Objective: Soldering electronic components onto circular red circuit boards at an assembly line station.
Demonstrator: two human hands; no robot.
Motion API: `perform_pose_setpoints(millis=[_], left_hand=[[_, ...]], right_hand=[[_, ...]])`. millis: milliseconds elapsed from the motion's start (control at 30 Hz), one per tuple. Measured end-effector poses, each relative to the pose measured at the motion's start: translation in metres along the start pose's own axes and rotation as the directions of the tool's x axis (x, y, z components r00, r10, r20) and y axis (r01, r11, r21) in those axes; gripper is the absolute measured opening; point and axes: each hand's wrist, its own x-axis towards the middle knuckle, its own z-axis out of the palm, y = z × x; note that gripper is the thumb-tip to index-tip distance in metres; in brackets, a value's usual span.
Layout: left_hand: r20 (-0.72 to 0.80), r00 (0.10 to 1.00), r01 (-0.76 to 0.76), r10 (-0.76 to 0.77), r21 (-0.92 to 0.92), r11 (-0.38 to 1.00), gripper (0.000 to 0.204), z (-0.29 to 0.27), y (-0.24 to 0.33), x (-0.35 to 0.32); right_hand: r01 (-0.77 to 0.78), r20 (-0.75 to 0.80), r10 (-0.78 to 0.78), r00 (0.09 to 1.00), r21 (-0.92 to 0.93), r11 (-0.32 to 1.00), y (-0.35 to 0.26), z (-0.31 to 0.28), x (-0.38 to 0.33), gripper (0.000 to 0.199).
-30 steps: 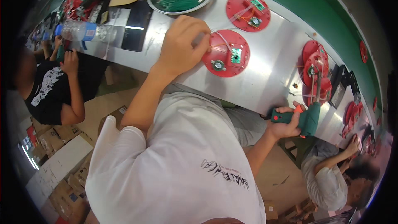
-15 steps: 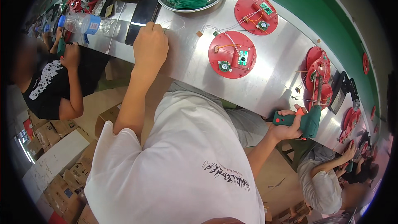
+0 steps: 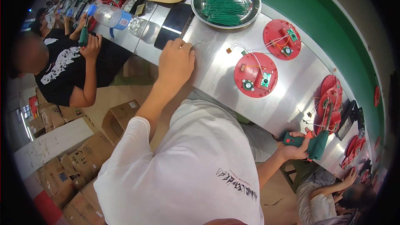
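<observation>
1. Between both hands: the near red disc point(image 3: 255, 74), right of the left hand point(image 3: 177, 61), which is slightly nearer. Round, so no long axis.
2. That left hand's pinched shut, probably on a thin wire point(image 3: 199, 43); too blurry to swear by.
3. Right hand point(image 3: 295, 152) grips a green soldering gun point(image 3: 318, 146), barrel pointing away.
4. A second ago the left hand was at that disc's edge; now it's by the phone point(image 3: 174, 24).
</observation>
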Motion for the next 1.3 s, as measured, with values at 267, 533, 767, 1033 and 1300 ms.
perform_pose_setpoints(millis=[267,533,767,1033,1300], left_hand=[[-0.116,0.983,-0.156,0.142,-0.123,0.98,0.02,0.017,0.012,-0.031],[-0.022,0.869,-0.476,0.494,-0.308,0.824,0.052,0.006,0.032,-0.064],[-0.172,0.798,-0.599,0.577,-0.332,0.729,0.038,0.04,0.037,-0.08],[-0.413,0.762,-0.648,0.499,-0.496,0.579,0.017,0.045,0.051,-0.078],[-0.283,0.872,-0.488,0.399,-0.571,0.66,0.022,0.049,0.091,-0.024]], right_hand=[[0.043,0.005,-0.043,0.999,-0.007,0.999,0.002,-0.002,0.001,0.037],[-0.01,0.01,0.009,1.0,0.08,0.997,0.013,-0.01,0.007,0.028],[0.062,0.05,-0.062,0.997,-0.001,0.998,0.0,0.0,-0.006,0.031],[0.017,0.336,-0.065,0.94,0.144,0.989,-0.003,-0.01,-0.009,0.031],[0.121,0.629,-0.114,0.769,0.031,0.992,-0.016,-0.014,-0.028,0.05]])
